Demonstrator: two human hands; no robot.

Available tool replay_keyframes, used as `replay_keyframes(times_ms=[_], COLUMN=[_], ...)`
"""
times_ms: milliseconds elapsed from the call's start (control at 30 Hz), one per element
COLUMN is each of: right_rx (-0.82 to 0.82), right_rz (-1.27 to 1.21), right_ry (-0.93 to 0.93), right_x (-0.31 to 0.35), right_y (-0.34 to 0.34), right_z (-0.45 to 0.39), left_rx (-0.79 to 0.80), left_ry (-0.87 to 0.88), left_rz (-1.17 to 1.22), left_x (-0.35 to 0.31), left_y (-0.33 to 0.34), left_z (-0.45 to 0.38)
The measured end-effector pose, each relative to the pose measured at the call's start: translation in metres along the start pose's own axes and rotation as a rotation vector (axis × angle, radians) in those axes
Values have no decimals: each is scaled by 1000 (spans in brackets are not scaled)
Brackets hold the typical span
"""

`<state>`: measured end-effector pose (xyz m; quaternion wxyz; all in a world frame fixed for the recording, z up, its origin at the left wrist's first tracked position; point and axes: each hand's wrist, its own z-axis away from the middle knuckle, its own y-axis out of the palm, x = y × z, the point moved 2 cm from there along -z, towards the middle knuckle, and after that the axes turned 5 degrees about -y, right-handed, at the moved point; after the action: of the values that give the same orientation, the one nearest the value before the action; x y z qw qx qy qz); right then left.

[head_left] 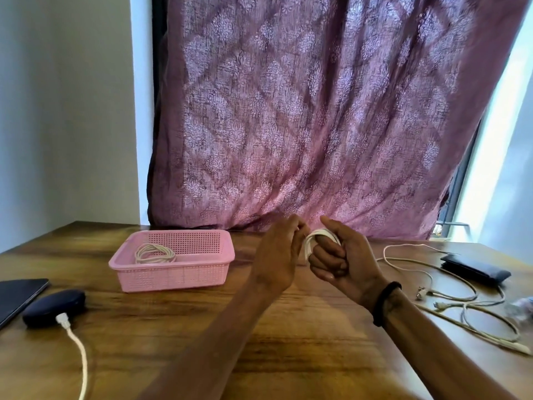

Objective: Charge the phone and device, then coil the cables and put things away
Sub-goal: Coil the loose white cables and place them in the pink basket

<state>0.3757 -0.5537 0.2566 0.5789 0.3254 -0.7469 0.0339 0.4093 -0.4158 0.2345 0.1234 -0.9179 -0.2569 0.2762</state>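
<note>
Right hand (343, 258) clenched round white cable coil (320, 238), loops kept from springing apart; left hand (278, 255) pinching loose end, probably tucking it. Held above worktop (288, 327), right of pink basket (173, 261) with coiled cable (155, 254) already inside.

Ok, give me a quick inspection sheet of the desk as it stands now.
Surface: wooden table, bare in the middle.
Job's things: pink basket holds one coiled cable; dark device has a white cable plugged in; phone at left edge.
Clutter: dark pouch at right.
Grippers: left hand and right hand hold a white coil.
Cables: loose cables sprawl at right.
Surroundings: pink curtain, white wall.
</note>
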Motion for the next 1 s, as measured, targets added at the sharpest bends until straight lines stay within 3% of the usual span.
replay_keyframes(times_ms=[167,333,700,1000], right_rx=[-65,-112,-64,-521], right_rz=[-79,-96,-255,77], right_ry=[-41,-53,-25,-223], right_x=[5,8,4,-8], right_y=[-8,-15,-29,-29], right_z=[1,1,1,-4], left_rx=[32,284,391,299], left_ry=[-19,-386,-405,-412], left_rz=[96,550,676,719], left_x=[2,-5,-11,-8], left_y=[5,10,16,13], left_z=[0,0,1,-3])
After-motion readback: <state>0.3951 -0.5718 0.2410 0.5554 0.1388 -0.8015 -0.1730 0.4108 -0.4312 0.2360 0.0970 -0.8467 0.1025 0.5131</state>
